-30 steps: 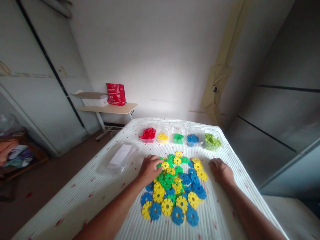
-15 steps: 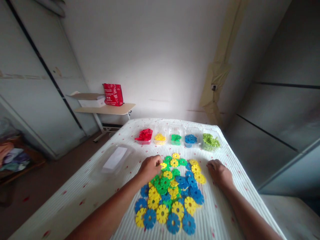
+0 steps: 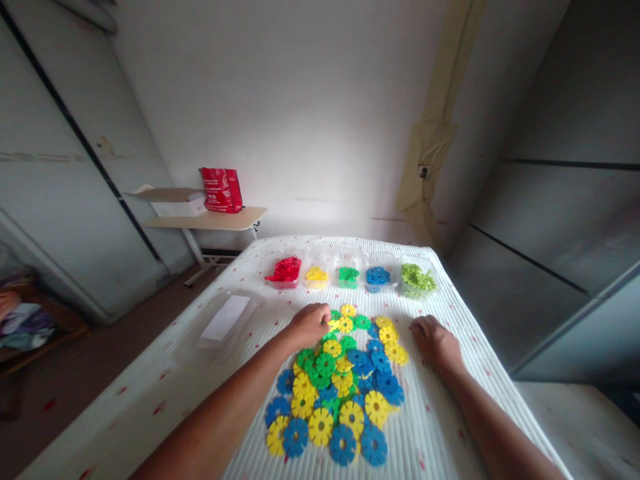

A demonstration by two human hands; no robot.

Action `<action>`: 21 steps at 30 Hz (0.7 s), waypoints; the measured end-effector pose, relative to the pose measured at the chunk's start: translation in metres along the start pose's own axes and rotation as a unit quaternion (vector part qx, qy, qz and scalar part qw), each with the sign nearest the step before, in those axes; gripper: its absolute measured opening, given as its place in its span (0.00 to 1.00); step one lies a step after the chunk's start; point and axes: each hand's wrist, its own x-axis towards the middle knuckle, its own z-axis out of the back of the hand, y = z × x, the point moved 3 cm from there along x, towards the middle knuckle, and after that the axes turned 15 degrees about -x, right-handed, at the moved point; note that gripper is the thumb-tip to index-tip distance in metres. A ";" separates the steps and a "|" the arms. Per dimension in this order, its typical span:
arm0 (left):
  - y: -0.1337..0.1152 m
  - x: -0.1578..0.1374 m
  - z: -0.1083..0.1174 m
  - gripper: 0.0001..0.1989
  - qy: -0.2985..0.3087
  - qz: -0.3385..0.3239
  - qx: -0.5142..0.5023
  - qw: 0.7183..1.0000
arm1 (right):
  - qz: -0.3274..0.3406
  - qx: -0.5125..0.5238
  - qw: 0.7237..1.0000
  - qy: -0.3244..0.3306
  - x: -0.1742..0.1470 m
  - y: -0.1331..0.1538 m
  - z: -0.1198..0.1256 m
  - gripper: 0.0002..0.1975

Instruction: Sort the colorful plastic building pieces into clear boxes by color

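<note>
My left hand (image 3: 311, 325) is closed in a pinch on a yellow notched disc (image 3: 332, 325), at the far left edge of a pile of flat plastic snowflake discs; the fingertips are partly hidden. The pile mixes blue discs (image 3: 343, 445), yellow discs (image 3: 321, 427) and green discs (image 3: 325, 365), many overlapping. My right hand (image 3: 438, 343) rests on the tablecloth just right of the pile, near some yellow discs (image 3: 395, 353). Its fingers are curled, and no disc shows in them.
Behind the pile stand clear tubs of red pieces (image 3: 287, 270), yellow pieces (image 3: 317, 275), green pieces (image 3: 349, 274), blue pieces (image 3: 379, 275) and light green pieces (image 3: 418, 277). A clear lid (image 3: 193, 343) with a white label (image 3: 225, 317) lies at left on the tablecloth (image 3: 165, 427).
My left hand has shifted slightly forward and to the right with the yellow disc, nearer the discs at the far end. My right hand stays by the pile. The view has moved a little.
</note>
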 end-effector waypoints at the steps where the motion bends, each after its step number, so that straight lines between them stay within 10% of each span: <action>1: -0.004 0.002 0.001 0.05 -0.010 -0.008 0.012 1.000 | 0.000 -0.001 1.000 0.002 0.000 0.000 0.000 0.10; 21: 0.000 0.034 -0.033 0.19 0.037 0.025 0.128 0.991 | -0.004 0.003 1.000 0.018 -0.001 0.001 0.001 0.11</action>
